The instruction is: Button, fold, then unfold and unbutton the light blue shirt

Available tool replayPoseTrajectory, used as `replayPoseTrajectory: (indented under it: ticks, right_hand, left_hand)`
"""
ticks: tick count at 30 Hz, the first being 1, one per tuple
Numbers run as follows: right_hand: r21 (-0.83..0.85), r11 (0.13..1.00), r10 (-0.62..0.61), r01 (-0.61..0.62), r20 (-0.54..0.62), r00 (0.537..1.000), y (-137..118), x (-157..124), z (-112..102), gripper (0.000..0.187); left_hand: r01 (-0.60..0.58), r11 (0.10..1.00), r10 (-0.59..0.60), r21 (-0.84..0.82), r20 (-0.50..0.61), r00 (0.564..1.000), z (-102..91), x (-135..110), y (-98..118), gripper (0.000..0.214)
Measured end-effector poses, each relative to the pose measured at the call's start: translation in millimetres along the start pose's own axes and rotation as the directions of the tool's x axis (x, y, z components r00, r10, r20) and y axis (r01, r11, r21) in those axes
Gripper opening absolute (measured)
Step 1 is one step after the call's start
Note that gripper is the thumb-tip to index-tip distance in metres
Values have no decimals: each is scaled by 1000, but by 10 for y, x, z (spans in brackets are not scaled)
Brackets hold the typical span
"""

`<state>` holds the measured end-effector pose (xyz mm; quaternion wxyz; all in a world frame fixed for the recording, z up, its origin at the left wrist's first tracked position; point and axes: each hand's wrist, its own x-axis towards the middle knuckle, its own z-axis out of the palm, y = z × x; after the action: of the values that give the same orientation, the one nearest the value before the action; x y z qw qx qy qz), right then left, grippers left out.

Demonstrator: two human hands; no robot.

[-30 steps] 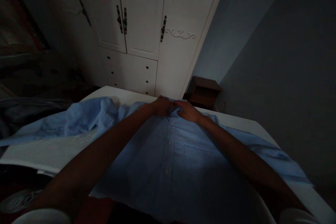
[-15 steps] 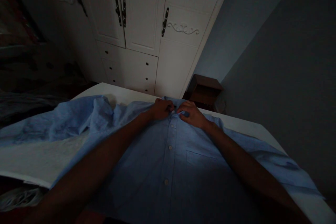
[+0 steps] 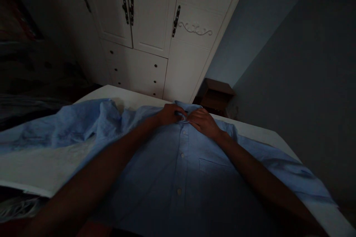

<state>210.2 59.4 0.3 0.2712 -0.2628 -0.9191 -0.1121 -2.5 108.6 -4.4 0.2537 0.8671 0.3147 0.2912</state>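
With left hand [image 3: 170, 114] and right hand [image 3: 203, 121] close together at the head view's centre, pinched the blue shirt [image 3: 155, 163] at its collar [image 3: 189, 105], had its button front [image 3: 181, 172] toward six o'clock and sleeves [image 3: 75, 124] toward nine and four on the white table [image 3: 41, 168], and faced a white wardrobe [image 3: 150, 18] at eleven o'clock.

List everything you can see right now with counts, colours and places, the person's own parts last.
Shirt: one, blue, spread on the table
Buttons: three distinct, pale, down the shirt front
Chest pocket: one, blue, shirt front, picture right
Table: one, white, under the shirt
Wardrobe: one, white, beyond the table
Door handles: four, dark, on the wardrobe
Drawer knobs: six visible, dark, below the doors
Cabinet: one, brown, right of the wardrobe
Left hand: one, in shadow, fingers at the collar
Right hand: one, in shadow, beside it, fingers also there
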Motion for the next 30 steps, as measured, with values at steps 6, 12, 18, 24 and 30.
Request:
replayPoseTrajectory:
  ticks: [6, 12, 18, 24, 30]
  right_hand:
    - [-42, 999, -20, 13, -172, 985, -53, -10, 32, 10]
    - [-59, 998, -34, 23, -186, 982, -23, -62, 35, 7]
    - [-85, 994, -75, 65, -116, 990, 17, -90, -14, 7]
    - [-70, 992, -111, 108, -41, 993, 12, -88, -32, 11]
    - [-124, 990, -76, 67, -71, 995, -26, -82, -12, 12]
  left_hand:
    - [-20, 1000, 16, -23, -147, 989, 106, -21, 39, 15]
    - [-44, 987, 16, -157, -173, 985, 176, -34, 33, 12]
    - [-47, 979, 21, -199, -132, 991, 167, -51, 33, 12]
    - [-65, 991, 57, -117, -70, 996, 132, -98, 50, 18]
    - [-18, 990, 0, -138, -126, 992, 166, -95, 53, 15]
